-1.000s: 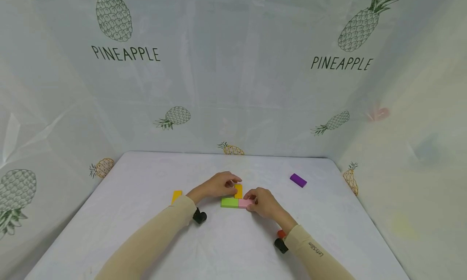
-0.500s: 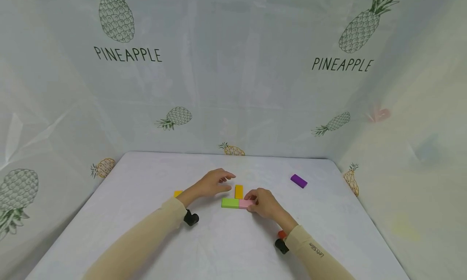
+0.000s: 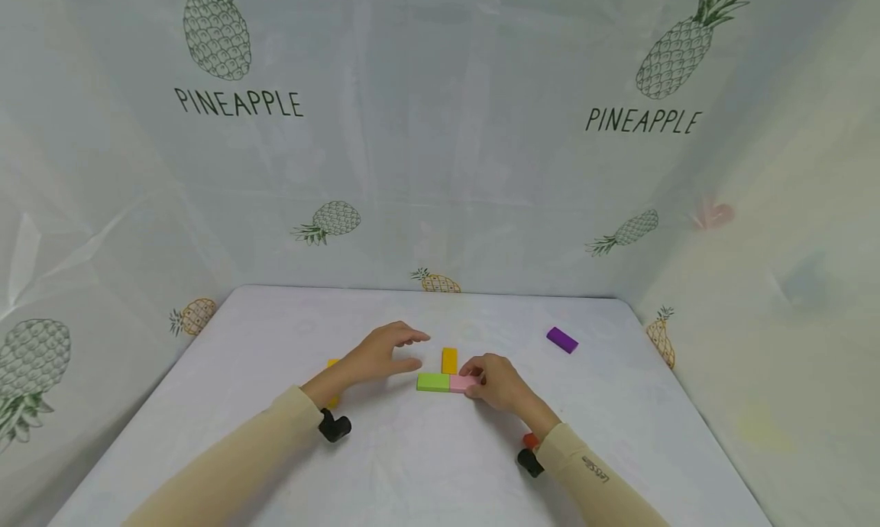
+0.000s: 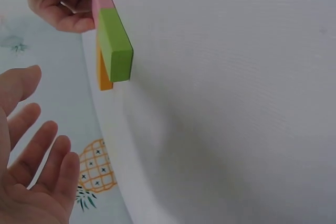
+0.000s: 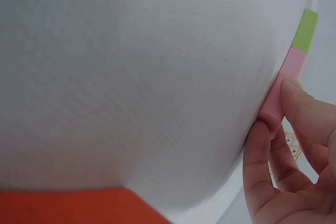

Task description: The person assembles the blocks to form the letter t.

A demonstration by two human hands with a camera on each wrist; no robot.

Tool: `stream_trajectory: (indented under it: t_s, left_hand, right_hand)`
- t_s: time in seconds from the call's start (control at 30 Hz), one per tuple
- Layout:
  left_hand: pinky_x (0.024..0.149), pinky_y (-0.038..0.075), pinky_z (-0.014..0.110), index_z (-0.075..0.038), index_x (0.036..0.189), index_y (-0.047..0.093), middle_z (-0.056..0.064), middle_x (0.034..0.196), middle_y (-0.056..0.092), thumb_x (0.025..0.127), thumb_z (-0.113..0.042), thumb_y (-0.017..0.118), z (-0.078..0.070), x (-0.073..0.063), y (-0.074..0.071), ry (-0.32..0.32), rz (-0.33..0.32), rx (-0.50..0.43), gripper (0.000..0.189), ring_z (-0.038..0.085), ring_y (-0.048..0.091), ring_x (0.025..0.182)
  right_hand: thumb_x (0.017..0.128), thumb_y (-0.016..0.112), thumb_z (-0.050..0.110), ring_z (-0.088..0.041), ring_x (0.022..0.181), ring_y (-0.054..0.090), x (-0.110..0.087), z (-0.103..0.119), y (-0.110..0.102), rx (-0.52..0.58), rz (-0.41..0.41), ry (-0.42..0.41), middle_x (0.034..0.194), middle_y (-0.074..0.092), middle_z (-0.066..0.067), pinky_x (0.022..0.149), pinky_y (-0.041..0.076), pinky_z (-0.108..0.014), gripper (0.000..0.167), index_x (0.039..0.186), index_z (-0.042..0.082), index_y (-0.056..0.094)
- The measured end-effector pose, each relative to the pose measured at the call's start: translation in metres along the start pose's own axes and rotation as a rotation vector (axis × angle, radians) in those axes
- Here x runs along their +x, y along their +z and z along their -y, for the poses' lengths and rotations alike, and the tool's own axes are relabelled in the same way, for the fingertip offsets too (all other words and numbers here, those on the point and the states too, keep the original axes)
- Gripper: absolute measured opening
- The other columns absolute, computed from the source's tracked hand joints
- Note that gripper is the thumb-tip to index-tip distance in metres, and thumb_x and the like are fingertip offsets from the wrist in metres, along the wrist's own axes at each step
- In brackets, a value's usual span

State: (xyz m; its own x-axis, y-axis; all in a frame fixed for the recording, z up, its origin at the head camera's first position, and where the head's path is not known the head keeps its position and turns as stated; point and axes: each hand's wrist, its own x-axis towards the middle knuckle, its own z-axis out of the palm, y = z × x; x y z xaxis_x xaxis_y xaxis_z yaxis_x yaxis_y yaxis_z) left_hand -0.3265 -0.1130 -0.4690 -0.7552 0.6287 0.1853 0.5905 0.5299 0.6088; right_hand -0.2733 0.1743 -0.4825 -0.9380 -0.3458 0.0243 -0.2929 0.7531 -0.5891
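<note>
A green block (image 3: 433, 383) and a pink block (image 3: 459, 383) lie end to end in one row on the white table. My right hand (image 3: 498, 382) pinches the pink block's free right end, thumb and fingers about it in the right wrist view. Behind the row, near where the two blocks meet, a yellow block (image 3: 450, 360) points away from me. To the left of these blocks is my left hand (image 3: 381, 353), holding nothing, with its thumb and fingers spread apart. In the left wrist view, that hand's fingers (image 4: 32, 162) are well clear of the green block (image 4: 116, 45).
Partly hidden by my left wrist is a second yellow block (image 3: 333, 402). A purple block (image 3: 562, 340) lies at the back right. Close to my right wrist sits a red block (image 3: 530, 441). A pineapple-print curtain (image 3: 440, 153) stands behind the table.
My left hand has come off the yellow block behind the row and drawn away to the left, its fingers spreading. The right hand stays on the pink block.
</note>
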Motion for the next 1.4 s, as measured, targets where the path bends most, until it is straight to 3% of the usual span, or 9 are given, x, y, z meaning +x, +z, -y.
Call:
stream_trajectory:
  t_s: [0.33,0.57,0.83,1.07,1.4]
  left_hand:
    - [0.104,0.053,0.056,-0.017,0.144,0.066,0.009,0.138,0.066,0.097,-0.032,0.079,0.008,-0.029,-0.009,-0.004,-0.029,0.02,0.051,0.033,0.061,0.125]
    - [0.109,0.051,0.055,-0.02,0.144,0.067,-0.005,0.139,0.064,0.095,-0.033,0.082,0.016,-0.049,-0.013,-0.056,-0.059,0.076,0.053,0.026,0.059,0.132]
    - [0.114,0.045,0.057,-0.024,0.146,0.066,-0.01,0.145,0.059,0.093,-0.039,0.084,0.028,-0.073,-0.024,-0.092,-0.075,0.093,0.058,0.025,0.052,0.141]
    - [0.114,0.043,0.061,-0.023,0.145,0.066,-0.005,0.149,0.057,0.091,-0.033,0.086,0.036,-0.086,-0.035,-0.105,-0.098,0.106,0.058,0.03,0.048,0.143]
    - [0.115,0.042,0.065,-0.024,0.148,0.064,0.001,0.157,0.052,0.089,-0.031,0.088,0.055,-0.105,-0.041,-0.093,-0.07,0.13,0.064,0.034,0.045,0.146]
  right_hand:
    - [0.091,0.084,0.008,-0.018,0.089,0.055,-0.002,-0.001,0.001,0.014,-0.004,-0.003,0.099,0.065,0.0,0.084,0.054,-0.037,0.02,0.109,0.012,0.076]
    - [0.091,0.085,0.009,-0.019,0.089,0.054,-0.002,-0.003,0.002,0.016,0.004,0.005,0.099,0.064,-0.001,0.081,0.053,-0.034,0.021,0.109,0.012,0.076]
    - [0.091,0.084,0.008,-0.021,0.09,0.056,-0.001,0.001,-0.001,0.013,0.004,0.004,0.098,0.064,-0.002,0.085,0.054,-0.037,0.02,0.109,0.012,0.077]
    - [0.091,0.084,0.008,-0.02,0.091,0.056,-0.002,0.001,-0.001,0.008,0.0,0.0,0.099,0.065,-0.001,0.085,0.053,-0.037,0.02,0.11,0.012,0.077]
    - [0.091,0.084,0.009,-0.019,0.09,0.055,-0.001,0.0,0.0,0.009,-0.001,0.011,0.098,0.064,-0.001,0.085,0.053,-0.037,0.02,0.11,0.013,0.077]
